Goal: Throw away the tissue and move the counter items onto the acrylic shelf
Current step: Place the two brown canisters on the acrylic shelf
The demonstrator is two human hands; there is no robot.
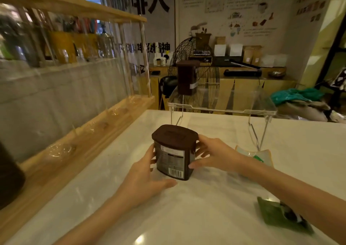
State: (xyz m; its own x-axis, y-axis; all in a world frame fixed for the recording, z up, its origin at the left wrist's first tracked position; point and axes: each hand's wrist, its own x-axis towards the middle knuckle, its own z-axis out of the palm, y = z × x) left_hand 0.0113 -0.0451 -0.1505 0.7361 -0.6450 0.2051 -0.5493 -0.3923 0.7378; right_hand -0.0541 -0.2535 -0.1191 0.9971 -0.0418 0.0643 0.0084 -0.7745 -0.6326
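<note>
A dark brown lidded canister [175, 152] with a barcode label stands on the white counter [187, 216]. My left hand [144, 177] presses its left side and my right hand [211, 153] wraps its right side, so both grip it. Behind it stands the clear acrylic shelf [222, 105] on folding legs. A second brown canister [187, 78] sits on the shelf's far left corner. A pale glass dish [262, 155] lies on the counter under the shelf's right leg. A green dish [280, 218] lies near my right forearm.
A wooden rail with a clear partition [84, 128] borders the counter on the left. A dark round object [9, 179] sits at the far left edge. Beyond the counter are a wire fan [194, 64], a cabinet with boxes, and piled bags [299, 98].
</note>
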